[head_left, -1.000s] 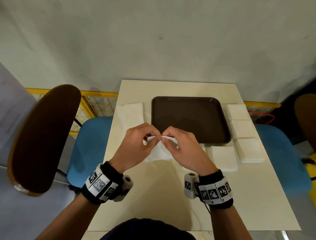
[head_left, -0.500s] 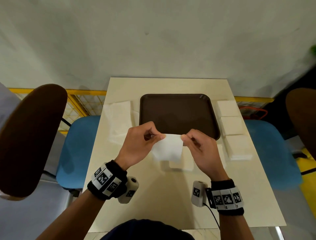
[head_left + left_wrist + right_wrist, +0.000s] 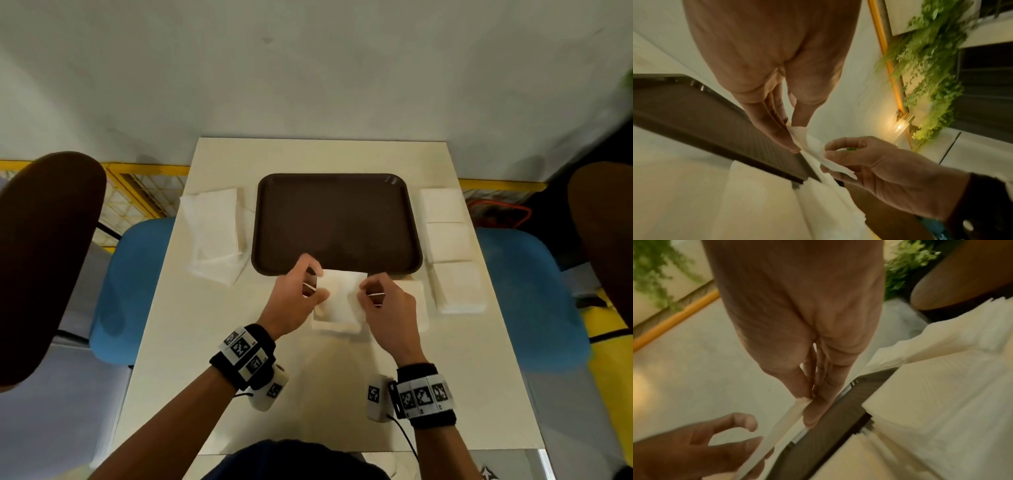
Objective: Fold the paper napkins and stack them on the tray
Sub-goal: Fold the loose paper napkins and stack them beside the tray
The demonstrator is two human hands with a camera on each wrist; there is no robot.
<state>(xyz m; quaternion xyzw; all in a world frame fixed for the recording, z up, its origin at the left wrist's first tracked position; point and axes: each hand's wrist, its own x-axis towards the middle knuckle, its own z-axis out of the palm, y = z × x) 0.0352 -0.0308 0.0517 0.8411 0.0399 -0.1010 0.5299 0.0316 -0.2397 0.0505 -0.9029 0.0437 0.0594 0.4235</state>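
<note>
Loose napkins lie left of the tray. Left hand and right hand each pinch a side edge of one napkin, just before the tray's near rim; folded stacks line its right.

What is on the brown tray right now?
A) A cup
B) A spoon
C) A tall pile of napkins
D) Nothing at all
D: the tray is bare inside, while both hands hold a napkin just in front of it and the napkin piles sit on the table beside it.
</note>
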